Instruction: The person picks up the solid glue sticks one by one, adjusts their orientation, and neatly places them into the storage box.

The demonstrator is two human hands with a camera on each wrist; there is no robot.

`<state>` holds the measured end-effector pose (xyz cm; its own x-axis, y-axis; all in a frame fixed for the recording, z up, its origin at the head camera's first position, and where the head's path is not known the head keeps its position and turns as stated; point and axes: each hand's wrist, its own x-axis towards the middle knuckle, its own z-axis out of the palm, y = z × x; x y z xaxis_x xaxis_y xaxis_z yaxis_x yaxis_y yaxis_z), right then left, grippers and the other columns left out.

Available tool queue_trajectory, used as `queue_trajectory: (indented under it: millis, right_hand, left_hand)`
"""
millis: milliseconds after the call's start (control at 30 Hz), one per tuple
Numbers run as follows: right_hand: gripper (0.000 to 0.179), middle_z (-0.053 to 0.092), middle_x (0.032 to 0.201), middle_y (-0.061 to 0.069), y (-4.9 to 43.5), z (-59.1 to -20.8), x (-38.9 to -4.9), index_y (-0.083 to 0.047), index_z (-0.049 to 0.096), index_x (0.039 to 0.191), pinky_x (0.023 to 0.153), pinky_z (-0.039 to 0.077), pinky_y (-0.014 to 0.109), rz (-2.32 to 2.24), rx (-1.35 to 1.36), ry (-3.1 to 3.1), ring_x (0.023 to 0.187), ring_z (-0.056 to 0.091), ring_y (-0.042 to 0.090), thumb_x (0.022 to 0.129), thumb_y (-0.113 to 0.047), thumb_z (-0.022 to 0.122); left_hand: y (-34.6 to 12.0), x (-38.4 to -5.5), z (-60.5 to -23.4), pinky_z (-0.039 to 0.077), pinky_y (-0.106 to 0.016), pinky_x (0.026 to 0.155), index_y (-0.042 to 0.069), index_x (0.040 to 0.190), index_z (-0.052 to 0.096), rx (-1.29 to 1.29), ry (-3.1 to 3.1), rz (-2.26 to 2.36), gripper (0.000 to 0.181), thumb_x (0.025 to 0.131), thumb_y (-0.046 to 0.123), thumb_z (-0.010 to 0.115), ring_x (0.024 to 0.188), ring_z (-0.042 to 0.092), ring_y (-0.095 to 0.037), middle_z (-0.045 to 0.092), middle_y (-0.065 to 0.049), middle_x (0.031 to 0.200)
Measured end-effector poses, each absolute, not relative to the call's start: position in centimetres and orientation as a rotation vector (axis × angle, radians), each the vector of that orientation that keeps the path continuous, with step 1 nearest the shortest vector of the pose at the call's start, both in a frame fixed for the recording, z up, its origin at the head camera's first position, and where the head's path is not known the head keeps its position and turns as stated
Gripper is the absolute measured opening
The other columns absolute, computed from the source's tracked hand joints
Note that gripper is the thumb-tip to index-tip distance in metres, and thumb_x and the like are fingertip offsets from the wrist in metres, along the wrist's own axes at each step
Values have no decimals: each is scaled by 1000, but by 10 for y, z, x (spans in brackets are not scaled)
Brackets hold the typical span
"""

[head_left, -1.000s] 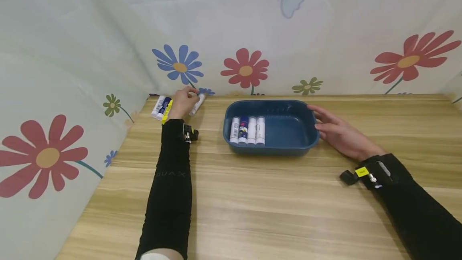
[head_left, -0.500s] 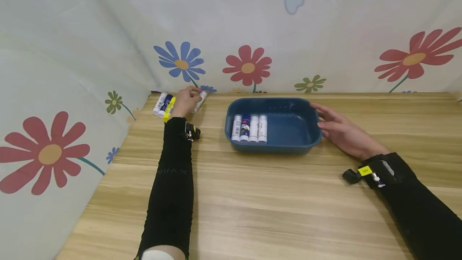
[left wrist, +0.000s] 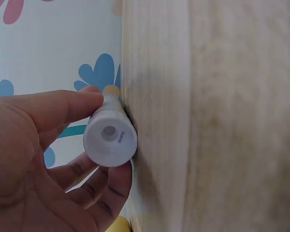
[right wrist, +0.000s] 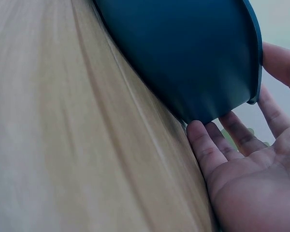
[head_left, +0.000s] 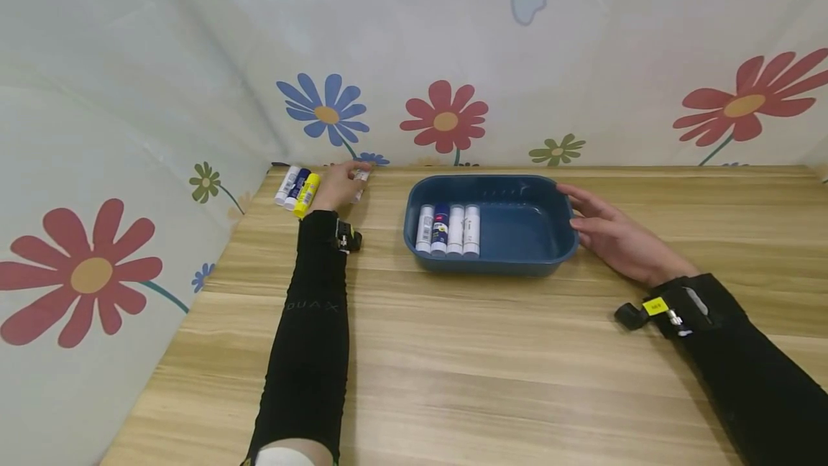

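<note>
My left hand (head_left: 338, 184) grips a white glue stick (left wrist: 110, 137) at the back left of the table. In the left wrist view its round end faces the camera, with the thumb on one side and fingers curled round the other; it lies close along the tabletop. My right hand (head_left: 611, 236) rests against the right end of a dark blue plastic bin (head_left: 491, 266), fingers fairly straight along its outer wall and the thumb at the rim. Several glue sticks lie side by side in the bin's left part, white ones (head_left: 471, 231) and a dark blue one (head_left: 439, 229).
Left of my left hand, a white glue stick (head_left: 287, 185), a dark blue one (head_left: 297, 188) and a yellow one (head_left: 307, 195) lie together near the table's back left corner. A flower-printed curtain (head_left: 401, 34) rises behind the wooden table (head_left: 485, 365).
My left hand has turned slightly and lowered over the white glue stick, covering more of it and uncovering the yellow one. The view has shifted a little; my right hand stays at the bin.
</note>
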<state>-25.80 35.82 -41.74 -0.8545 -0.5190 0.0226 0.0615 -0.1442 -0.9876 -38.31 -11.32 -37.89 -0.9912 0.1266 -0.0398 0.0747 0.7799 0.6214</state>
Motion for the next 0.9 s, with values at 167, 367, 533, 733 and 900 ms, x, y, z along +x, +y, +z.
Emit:
queue_trajectory:
  millis: [167,367,533,733,900]
  right_hand:
    - [60,7,162,5,358,-418,-258,-20,17,158,100,43,17,-2063,-512,1740,133,42,7,104,-3,35]
    - [60,7,162,6,358,-418,-258,-20,17,158,100,43,17,-2063,-508,1747,133,42,7,104,-3,36]
    - [59,9,162,5,357,-417,-258,-20,17,158,100,42,18,-2055,-509,1747,133,42,8,104,-4,36]
    - [59,9,162,5,358,-418,-258,-21,17,158,100,42,18,-2047,-506,1756,132,42,9,104,-4,36]
    - [59,8,162,6,358,-417,-258,-21,18,158,100,41,18,-2041,-497,1769,134,40,9,104,-5,37]
  left_hand:
    - [-112,-383,-378,47,-30,74,15,138,56,152,2859,984,38,100,17,54,95,57,-28,55,-23,131]
    - [-110,-379,-371,44,-39,92,16,137,55,174,2757,935,40,97,17,55,105,52,-30,50,-15,142]
    - [-106,-372,-362,44,-38,88,17,138,53,195,2659,864,44,95,17,56,105,51,-31,47,-13,142]
    - [-102,-370,-358,49,-30,75,18,139,52,190,2605,855,46,94,17,59,99,54,-28,49,-14,133]
    - [-97,-370,-358,53,-30,71,18,137,53,188,2563,868,47,92,17,65,91,56,-24,50,-14,123]
